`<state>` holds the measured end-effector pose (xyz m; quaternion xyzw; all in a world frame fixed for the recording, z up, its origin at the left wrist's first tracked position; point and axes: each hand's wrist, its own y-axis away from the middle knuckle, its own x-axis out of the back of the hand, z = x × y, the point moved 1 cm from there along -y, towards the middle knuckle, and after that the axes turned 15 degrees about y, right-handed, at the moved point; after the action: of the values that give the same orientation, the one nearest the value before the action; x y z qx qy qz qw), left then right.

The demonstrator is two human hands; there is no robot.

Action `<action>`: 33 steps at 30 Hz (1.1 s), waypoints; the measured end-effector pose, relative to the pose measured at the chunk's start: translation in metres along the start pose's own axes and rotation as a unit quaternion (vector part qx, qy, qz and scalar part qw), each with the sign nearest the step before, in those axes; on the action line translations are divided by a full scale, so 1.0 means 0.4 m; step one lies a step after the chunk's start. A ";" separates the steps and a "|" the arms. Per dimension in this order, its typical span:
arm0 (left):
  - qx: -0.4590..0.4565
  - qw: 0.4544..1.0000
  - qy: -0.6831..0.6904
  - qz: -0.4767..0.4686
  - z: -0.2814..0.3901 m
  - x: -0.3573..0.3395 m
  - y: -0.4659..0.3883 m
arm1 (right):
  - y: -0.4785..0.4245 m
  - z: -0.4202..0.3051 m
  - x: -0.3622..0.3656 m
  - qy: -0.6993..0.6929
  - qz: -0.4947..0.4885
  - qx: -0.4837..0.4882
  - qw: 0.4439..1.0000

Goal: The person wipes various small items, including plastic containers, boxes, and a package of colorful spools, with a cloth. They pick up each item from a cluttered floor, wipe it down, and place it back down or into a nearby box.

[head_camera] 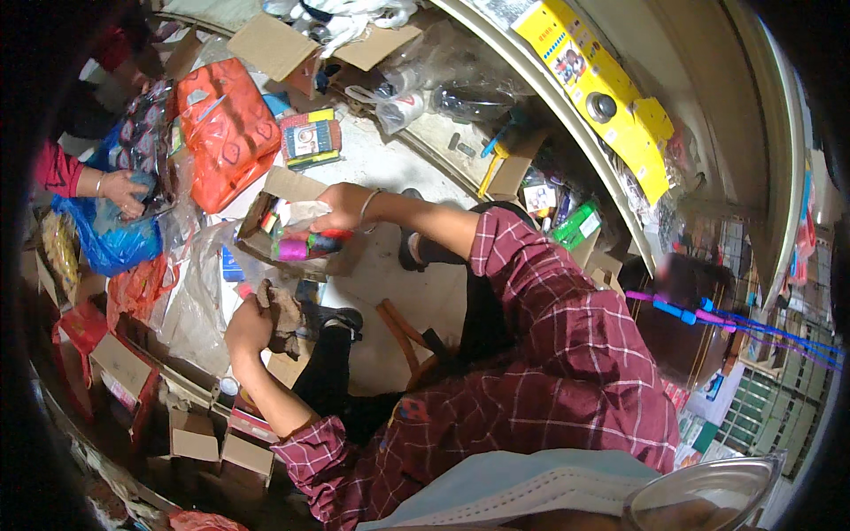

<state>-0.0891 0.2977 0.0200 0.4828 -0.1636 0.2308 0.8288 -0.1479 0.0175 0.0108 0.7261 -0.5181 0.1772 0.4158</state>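
Note:
In the head view my right hand [340, 207], with a bracelet at its wrist, is at the edge of an open cardboard box [255, 227]. Whitish crumpled material [302, 214] lies against its fingers; whether they grip it is unclear. Inside the box are a magenta thread spool [292, 249] and other small coloured items, including dark and red ones beside my hand. Lower down, my left hand [251, 328] is closed on a ragged brown cloth [287, 317], which hangs beside its fingers. A small pink item shows just above that hand.
A co-worker's hand [123, 192] rests by a blue plastic bag [126, 239] at left. An orange-red bag [226, 133] and a stack of packs [311, 138] lie beyond the box. Clear plastic [199, 305] lies near my left hand. Orange-handled cutters [402, 328] lie between my legs.

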 end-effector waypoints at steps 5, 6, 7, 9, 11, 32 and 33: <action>-0.007 1.000 -0.007 -0.012 0.014 -0.004 0.000 | -0.008 -0.024 -0.022 -0.009 0.023 -0.035 0.999; 0.001 1.000 -0.013 -0.014 0.023 -0.001 0.001 | -0.005 -0.044 -0.006 0.017 0.046 -0.012 0.999; -0.005 1.000 -0.012 -0.012 0.023 -0.003 0.001 | -0.006 -0.051 -0.012 0.023 0.054 0.003 0.998; -0.018 1.000 -0.007 -0.007 0.011 -0.004 0.004 | -0.015 -0.072 -0.022 0.036 0.070 0.035 0.996; -0.050 0.999 -0.004 0.006 0.015 -0.013 0.003 | -0.006 -0.086 -0.027 0.128 0.029 0.065 0.989; 0.014 0.997 -0.015 0.079 0.099 0.038 0.047 | -0.076 0.183 0.876 -0.003 0.243 -0.086 0.966; 0.015 0.992 -0.024 0.119 0.094 0.052 0.069 | -0.098 0.079 0.736 0.080 0.135 -0.101 0.983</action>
<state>-0.0882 0.2812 0.0683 0.4775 -0.2365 0.3185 0.7840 -0.0002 -0.1809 0.1781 0.5876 -0.5916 0.2357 0.4991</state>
